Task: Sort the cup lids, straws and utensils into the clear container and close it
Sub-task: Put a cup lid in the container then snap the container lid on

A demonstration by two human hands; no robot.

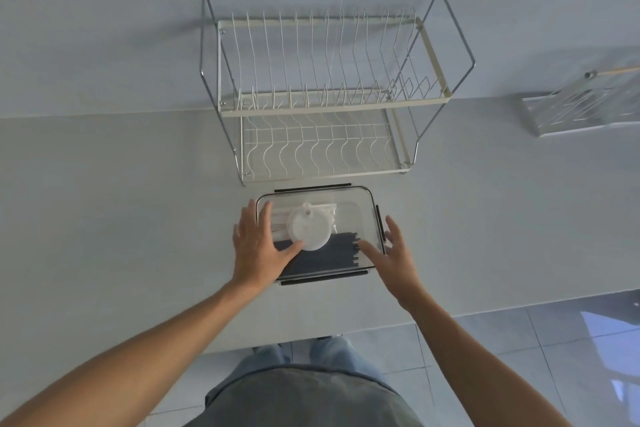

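Flat and spread, both hands' grips, left hand [258,246] and right hand [393,253], press the clear container [356,215].

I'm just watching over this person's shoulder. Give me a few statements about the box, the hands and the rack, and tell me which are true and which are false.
1. Both hands rest on the clear container. True: left hand, right hand.
2. The dish rack is full of plates. False: both tiers are empty.
3. A white cup lid lies inside the container. True.
4. The straws in the container are red. False: they are dark.
5. The container stands to the right of the rack. False: it stands in front of it.
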